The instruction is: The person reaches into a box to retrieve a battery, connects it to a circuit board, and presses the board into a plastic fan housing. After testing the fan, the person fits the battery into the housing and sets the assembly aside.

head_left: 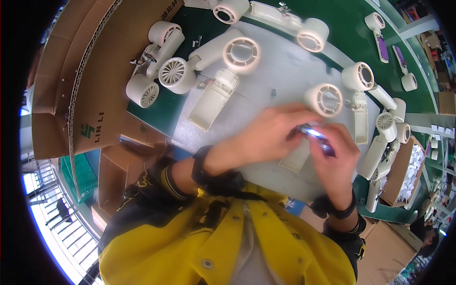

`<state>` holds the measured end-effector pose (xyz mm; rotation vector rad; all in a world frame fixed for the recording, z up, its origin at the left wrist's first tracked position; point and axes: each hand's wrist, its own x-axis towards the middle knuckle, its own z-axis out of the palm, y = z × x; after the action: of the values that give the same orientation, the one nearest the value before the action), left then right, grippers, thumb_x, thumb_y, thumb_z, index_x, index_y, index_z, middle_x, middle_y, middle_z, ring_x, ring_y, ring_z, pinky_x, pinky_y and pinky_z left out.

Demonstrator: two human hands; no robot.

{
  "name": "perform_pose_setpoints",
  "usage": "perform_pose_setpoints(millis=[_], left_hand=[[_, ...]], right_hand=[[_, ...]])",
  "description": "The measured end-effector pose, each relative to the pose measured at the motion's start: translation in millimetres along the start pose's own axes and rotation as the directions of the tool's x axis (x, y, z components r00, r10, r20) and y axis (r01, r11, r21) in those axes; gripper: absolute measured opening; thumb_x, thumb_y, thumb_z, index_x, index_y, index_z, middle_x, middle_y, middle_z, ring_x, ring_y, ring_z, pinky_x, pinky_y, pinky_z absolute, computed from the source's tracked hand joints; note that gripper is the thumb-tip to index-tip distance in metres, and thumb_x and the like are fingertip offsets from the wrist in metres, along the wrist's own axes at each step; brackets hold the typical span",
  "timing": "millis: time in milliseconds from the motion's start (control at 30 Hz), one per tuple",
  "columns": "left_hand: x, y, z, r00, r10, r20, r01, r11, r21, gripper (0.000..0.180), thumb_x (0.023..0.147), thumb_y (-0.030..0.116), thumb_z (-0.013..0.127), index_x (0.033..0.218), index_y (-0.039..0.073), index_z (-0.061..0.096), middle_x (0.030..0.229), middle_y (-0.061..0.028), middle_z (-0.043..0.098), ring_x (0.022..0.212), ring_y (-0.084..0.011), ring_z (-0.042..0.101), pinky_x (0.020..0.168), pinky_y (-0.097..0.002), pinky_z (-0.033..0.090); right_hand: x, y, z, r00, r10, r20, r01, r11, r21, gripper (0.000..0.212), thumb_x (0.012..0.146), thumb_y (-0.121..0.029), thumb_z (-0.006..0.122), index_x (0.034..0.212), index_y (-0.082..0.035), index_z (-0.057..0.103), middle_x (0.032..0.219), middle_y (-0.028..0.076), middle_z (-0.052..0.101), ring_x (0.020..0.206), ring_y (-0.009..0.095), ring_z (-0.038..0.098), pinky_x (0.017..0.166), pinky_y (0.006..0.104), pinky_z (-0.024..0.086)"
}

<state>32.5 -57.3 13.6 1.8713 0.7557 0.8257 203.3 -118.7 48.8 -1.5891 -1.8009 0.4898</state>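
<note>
My left hand and my right hand meet over the white work mat. Their fingers pinch a small dark, shiny part that gives off a bright white glint; its exact kind is hard to make out. Beneath them lies a white handheld fan housing, its round head just beyond my fingers and its handle partly hidden by my hands. Left of my left hand rests another fan with a ring-shaped head and an open handle shell.
More white fan housings lie at the left, far side and right. A tall cardboard box borders the table's left. A carton of small white pieces stands at the right. Fans with purple handle parts lie at the far right.
</note>
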Motion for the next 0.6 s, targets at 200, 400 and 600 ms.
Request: perform_pose_setpoints(millis=[200, 400, 600], left_hand=[[0.4, -0.1, 1.2, 1.000, 0.002, -0.004, -0.002, 1.000, 0.008, 0.047, 0.075, -0.004, 0.067, 0.119, 0.010, 0.065, 0.115, -0.0111, 0.066, 0.088, -0.0301, 0.069, 0.072, -0.0355, 0.057], [0.6, -0.8, 1.0, 1.000, 0.000, 0.010, 0.000, 1.000, 0.012, 0.048, 0.074, -0.004, 0.067, 0.120, 0.010, 0.065, 0.116, -0.0108, 0.066, 0.088, -0.0297, 0.069, 0.073, -0.0352, 0.057], [0.6, 1.0, 0.6, 1.000, -0.003, 0.005, 0.003, 1.000, -0.003, 0.049, 0.074, -0.004, 0.067, 0.121, 0.011, 0.065, 0.117, -0.0111, 0.065, 0.090, -0.0304, 0.069, 0.075, -0.0359, 0.057]], right_hand=[[0.9, -0.3, -4.2, 0.999, 0.001, 0.046, -0.001, 1.000, 0.006, 0.021, 0.076, 0.003, 0.075, 0.095, -0.004, 0.071, 0.089, 0.010, 0.065, 0.063, 0.021, 0.063, 0.055, 0.0312, 0.051], [-2.7, -0.4, -1.6, 0.999, -0.044, 0.031, 0.047, 0.993, -0.108, 0.023, 0.075, 0.004, 0.074, 0.097, -0.003, 0.072, 0.087, 0.009, 0.063, 0.067, 0.024, 0.064, 0.056, 0.0335, 0.051], [-3.1, -2.1, 0.7, 0.992, -0.123, 0.026, 0.126, 0.971, -0.203, 0.026, 0.074, 0.004, 0.074, 0.100, -0.001, 0.072, 0.086, 0.009, 0.062, 0.072, 0.024, 0.064, 0.056, 0.0350, 0.052]])
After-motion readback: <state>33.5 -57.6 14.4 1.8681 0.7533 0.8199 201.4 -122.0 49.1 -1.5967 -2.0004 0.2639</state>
